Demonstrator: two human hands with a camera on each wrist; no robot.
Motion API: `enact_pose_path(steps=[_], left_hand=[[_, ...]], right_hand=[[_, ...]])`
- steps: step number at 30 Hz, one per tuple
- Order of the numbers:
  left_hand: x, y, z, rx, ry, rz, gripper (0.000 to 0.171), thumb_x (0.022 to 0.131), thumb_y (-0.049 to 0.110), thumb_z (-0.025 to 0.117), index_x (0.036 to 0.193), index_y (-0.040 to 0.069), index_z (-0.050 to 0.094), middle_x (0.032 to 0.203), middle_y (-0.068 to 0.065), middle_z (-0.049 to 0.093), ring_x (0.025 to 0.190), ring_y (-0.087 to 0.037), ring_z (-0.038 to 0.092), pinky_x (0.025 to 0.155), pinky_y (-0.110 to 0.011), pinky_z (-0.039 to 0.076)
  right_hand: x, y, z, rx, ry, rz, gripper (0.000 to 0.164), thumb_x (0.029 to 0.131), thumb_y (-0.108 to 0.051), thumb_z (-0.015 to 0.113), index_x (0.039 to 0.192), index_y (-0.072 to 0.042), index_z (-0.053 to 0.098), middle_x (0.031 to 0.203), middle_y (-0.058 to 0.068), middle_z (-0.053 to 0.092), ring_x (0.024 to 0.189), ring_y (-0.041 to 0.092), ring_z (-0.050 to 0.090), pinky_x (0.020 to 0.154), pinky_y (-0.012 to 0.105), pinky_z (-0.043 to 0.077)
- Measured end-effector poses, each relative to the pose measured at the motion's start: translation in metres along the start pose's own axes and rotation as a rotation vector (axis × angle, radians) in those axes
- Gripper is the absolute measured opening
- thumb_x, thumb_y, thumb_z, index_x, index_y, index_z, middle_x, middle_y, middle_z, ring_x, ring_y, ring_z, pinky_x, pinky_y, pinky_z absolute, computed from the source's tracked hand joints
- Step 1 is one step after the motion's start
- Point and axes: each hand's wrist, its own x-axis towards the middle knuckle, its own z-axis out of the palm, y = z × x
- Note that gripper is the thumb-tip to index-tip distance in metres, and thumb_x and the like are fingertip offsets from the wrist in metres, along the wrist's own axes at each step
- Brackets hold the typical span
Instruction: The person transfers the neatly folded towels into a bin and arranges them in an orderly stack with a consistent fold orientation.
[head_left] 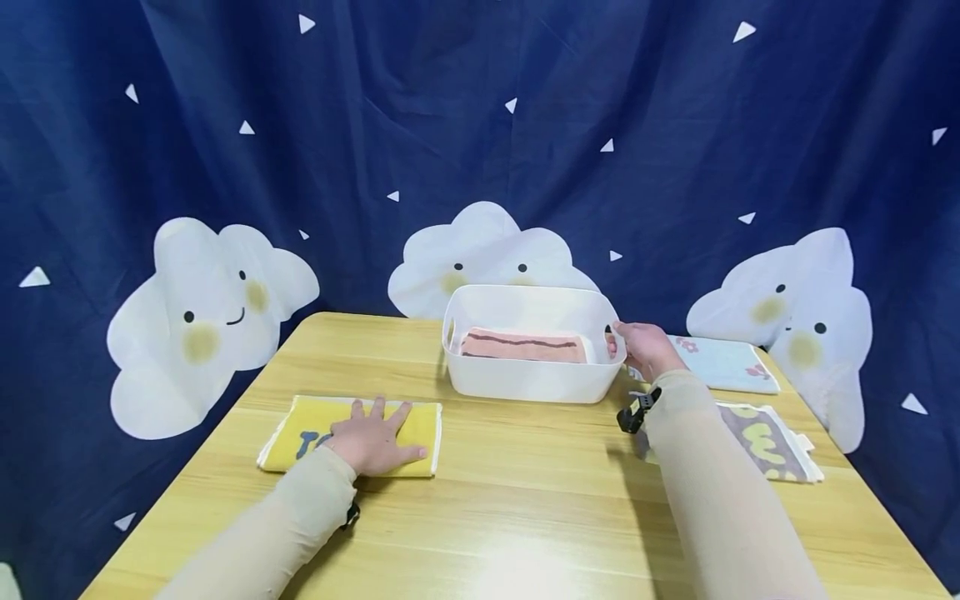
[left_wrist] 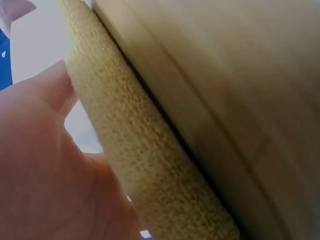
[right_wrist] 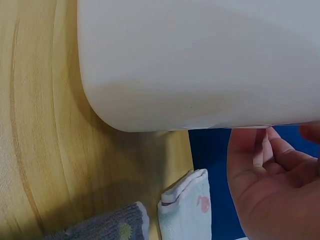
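My left hand (head_left: 372, 442) lies with spread fingers on a folded yellow towel (head_left: 427, 425) at the left of the table. In the left wrist view the yellow towel's thick folded edge (left_wrist: 125, 130) runs beside that hand. My right hand (head_left: 647, 348) grips the handle hole at the right end of a white plastic basket (head_left: 525, 385), its fingertips showing through on the inside. A pink towel with dark stripes (head_left: 517, 346) lies folded in the basket. The right wrist view shows the basket's wall (right_wrist: 190, 65) close up, with the right hand (right_wrist: 280, 185) at its end.
Behind my right forearm, a folded light blue towel with pink flowers (head_left: 723, 364) lies at the table's right edge. Nearer is a grey towel with yellow markings (head_left: 765, 442), partly hidden by the sleeve. A dark blue curtain (head_left: 480, 100) hangs behind the wooden table (head_left: 525, 483).
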Motion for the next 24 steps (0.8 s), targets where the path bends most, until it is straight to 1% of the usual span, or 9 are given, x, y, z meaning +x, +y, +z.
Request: enact_pose_path(steps=[4,9,12,18,24], left_hand=[[0.001,0.019,-0.002,0.008,-0.013,-0.001,0.093,0.076,0.082,0.036,0.149,0.026,0.026,0.15,-0.024,0.02,0.128,-0.058,0.019,0.074,-0.075,0.033],[0.001,0.049,-0.004,0.033,-0.027,0.029,0.093,0.075,0.082,0.037,0.149,0.027,0.025,0.15,-0.022,0.021,0.129,-0.056,0.02,0.077,-0.074,0.034],[0.005,0.069,-0.002,0.051,-0.028,0.045,0.093,0.074,0.084,0.036,0.149,0.029,0.025,0.15,-0.02,0.022,0.129,-0.055,0.02,0.078,-0.073,0.035],[0.013,0.11,0.002,0.054,-0.023,0.058,0.091,0.074,0.084,0.035,0.148,0.031,0.025,0.15,-0.019,0.023,0.13,-0.054,0.022,0.078,-0.071,0.037],[0.015,0.143,-0.002,0.082,-0.011,0.066,0.09,0.076,0.083,0.034,0.148,0.031,0.025,0.148,-0.02,0.027,0.129,-0.054,0.024,0.078,-0.067,0.04]], right_hand=[[-0.001,0.001,-0.001,-0.003,-0.016,-0.011,0.049,0.102,-0.029,0.037,0.137,0.005,0.034,0.129,0.017,0.037,0.115,0.029,0.042,0.099,0.039,0.035],[-0.002,0.002,-0.001,-0.012,-0.013,-0.017,0.051,0.102,-0.031,0.037,0.139,0.004,0.031,0.129,0.017,0.037,0.116,0.028,0.041,0.101,0.04,0.033],[-0.003,0.002,-0.002,-0.006,-0.012,-0.012,0.053,0.102,-0.031,0.037,0.14,0.004,0.029,0.13,0.018,0.036,0.117,0.029,0.04,0.102,0.04,0.032],[-0.002,0.004,-0.002,-0.007,-0.016,-0.012,0.055,0.102,-0.032,0.036,0.142,0.003,0.026,0.134,0.018,0.033,0.119,0.029,0.038,0.103,0.041,0.031],[-0.001,0.004,-0.002,-0.007,-0.015,-0.012,0.056,0.102,-0.032,0.037,0.144,0.003,0.026,0.14,0.017,0.03,0.124,0.028,0.034,0.105,0.042,0.029]])
